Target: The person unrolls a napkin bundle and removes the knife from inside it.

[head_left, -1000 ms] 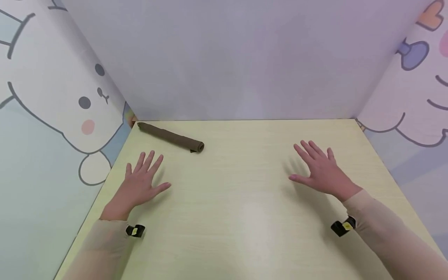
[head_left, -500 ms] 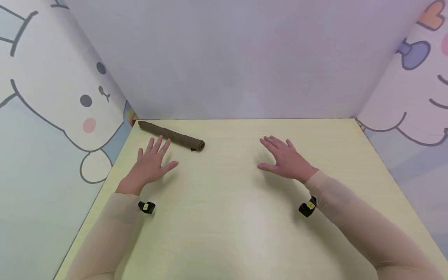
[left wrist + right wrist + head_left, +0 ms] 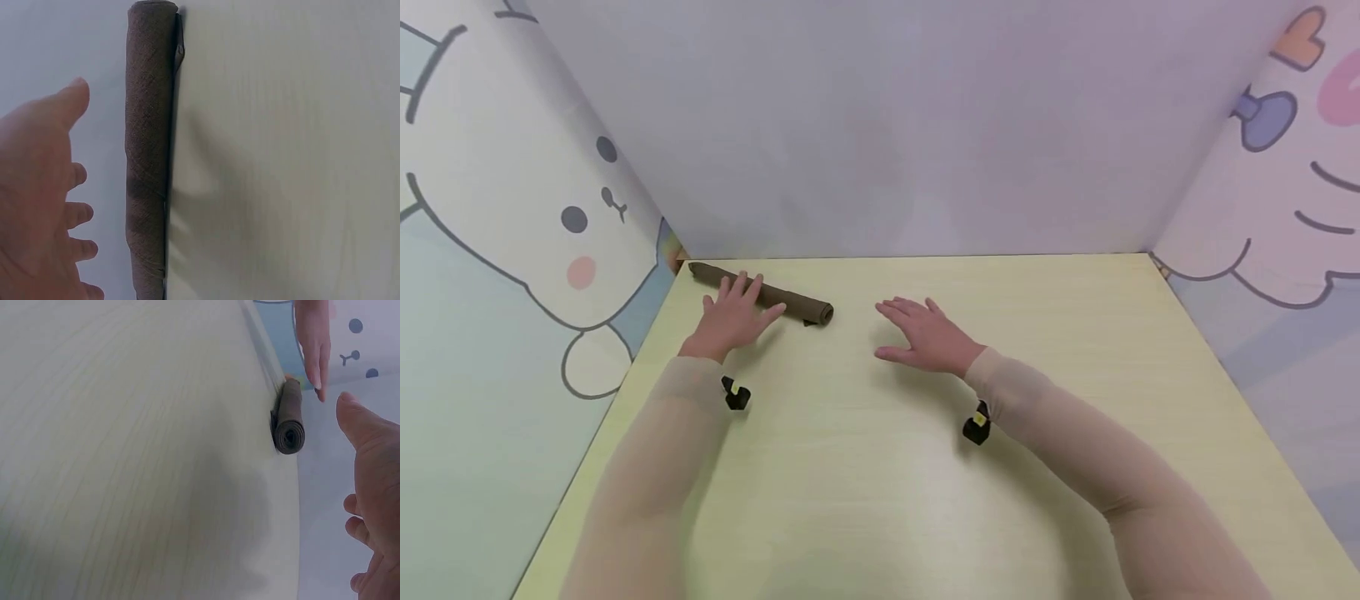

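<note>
A dark brown rolled-up cloth (image 3: 793, 305) lies slantwise at the back left of the table, its spiral end facing right. My left hand (image 3: 732, 319) hovers by its middle with fingers spread, the fingertips overlapping the roll in the head view. In the left wrist view the rolled cloth (image 3: 149, 119) runs lengthwise beside the thumb, a small dark flap sticking out near its top end. To the right of the roll, my right hand (image 3: 925, 335) hangs over the table with fingers extended, holding nothing. The right wrist view shows the coiled end of the cloth (image 3: 290, 434) beyond the right thumb.
The pale wood-grain table (image 3: 865, 467) meets a plain light wall (image 3: 895, 125) at its back edge. Side walls with cartoon prints rise on the left (image 3: 512, 183) and right. A small black camera (image 3: 737, 394) sits at the left wrist, another (image 3: 977, 425) at the right.
Both hands have moved forward; the left has come over to the rolled cloth, and the right has swept leftward toward it. The roll lies where it was.
</note>
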`<act>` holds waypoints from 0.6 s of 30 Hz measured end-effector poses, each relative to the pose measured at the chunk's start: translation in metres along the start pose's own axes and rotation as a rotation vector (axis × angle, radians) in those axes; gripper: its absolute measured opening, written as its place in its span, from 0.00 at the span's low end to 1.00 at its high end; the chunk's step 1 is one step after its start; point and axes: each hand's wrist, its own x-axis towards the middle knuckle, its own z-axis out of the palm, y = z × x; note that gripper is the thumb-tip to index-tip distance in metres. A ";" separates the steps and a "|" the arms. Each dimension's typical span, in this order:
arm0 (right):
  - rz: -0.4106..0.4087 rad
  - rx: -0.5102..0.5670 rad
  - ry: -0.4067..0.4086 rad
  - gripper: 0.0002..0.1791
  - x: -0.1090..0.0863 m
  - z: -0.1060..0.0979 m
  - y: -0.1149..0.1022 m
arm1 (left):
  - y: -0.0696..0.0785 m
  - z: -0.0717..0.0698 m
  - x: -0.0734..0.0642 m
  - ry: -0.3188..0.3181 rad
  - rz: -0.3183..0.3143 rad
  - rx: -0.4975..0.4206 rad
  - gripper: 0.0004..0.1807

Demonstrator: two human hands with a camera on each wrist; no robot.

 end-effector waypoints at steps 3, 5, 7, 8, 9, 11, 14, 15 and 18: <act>-0.008 0.020 -0.015 0.45 0.016 0.007 -0.010 | 0.001 0.000 0.008 -0.009 -0.022 -0.015 0.52; -0.011 0.027 -0.026 0.44 0.026 0.012 -0.016 | 0.001 0.000 0.014 -0.008 -0.040 -0.012 0.51; -0.012 0.028 -0.033 0.43 0.038 0.016 -0.020 | 0.000 0.001 0.020 0.000 -0.071 -0.010 0.50; -0.012 0.027 -0.037 0.43 0.043 0.018 -0.022 | 0.000 0.002 0.022 0.006 -0.090 -0.010 0.50; -0.010 0.025 -0.039 0.42 0.049 0.019 -0.023 | 0.000 0.003 0.025 0.013 -0.109 -0.011 0.50; -0.004 0.014 -0.044 0.41 0.060 0.023 -0.026 | 0.001 0.005 0.030 0.024 -0.143 -0.026 0.50; 0.013 -0.005 -0.057 0.40 0.075 0.027 -0.029 | 0.003 0.009 0.035 0.020 -0.187 -0.045 0.52; 0.017 -0.012 -0.061 0.40 0.080 0.028 -0.031 | 0.004 0.010 0.036 0.016 -0.198 -0.053 0.53; 0.026 -0.030 -0.072 0.38 0.092 0.030 -0.036 | 0.007 0.011 0.039 0.013 -0.232 -0.084 0.55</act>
